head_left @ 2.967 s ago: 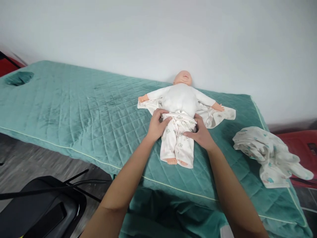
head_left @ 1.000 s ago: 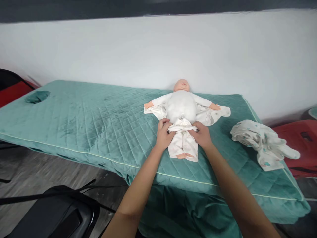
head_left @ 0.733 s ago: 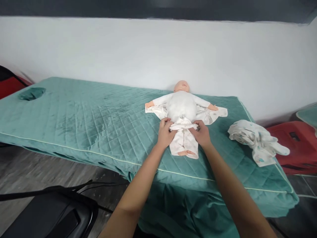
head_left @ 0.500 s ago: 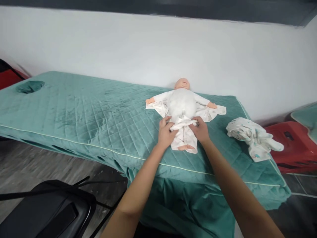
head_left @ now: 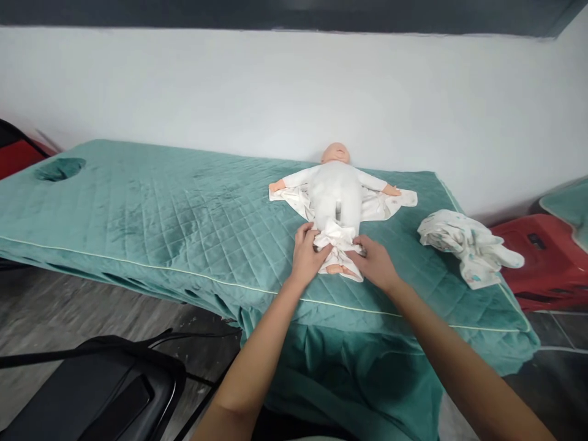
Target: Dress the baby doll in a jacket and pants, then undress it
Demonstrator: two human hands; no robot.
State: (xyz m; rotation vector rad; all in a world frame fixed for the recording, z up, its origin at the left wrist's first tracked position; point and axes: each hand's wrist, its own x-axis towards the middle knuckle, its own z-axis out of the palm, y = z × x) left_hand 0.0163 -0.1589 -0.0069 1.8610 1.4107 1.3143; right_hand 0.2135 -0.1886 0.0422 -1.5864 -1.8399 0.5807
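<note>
A baby doll (head_left: 337, 184) with a white cloth body lies on its back, its head toward the wall and its arms spread. White printed baby clothes lie spread open under its arms. Around its lower legs, white baby pants (head_left: 339, 236) are bunched, with the feet showing below them. My left hand (head_left: 309, 252) grips the pants at their left side, fingers curled into the cloth. On the opposite side my right hand (head_left: 373, 260) holds the same bunched cloth, thumb inward.
The doll lies on a massage bed with a green quilted cover (head_left: 206, 226) and a face hole (head_left: 60, 169) at the far left. A crumpled printed cloth (head_left: 468, 245) rests at the right end. Beyond stands a red plastic stool (head_left: 542, 257); a black chair (head_left: 114, 386) is at lower left.
Both hands have drawn the bunched pants down the doll's legs toward me. More of its white lower body and the gap between its legs now shows.
</note>
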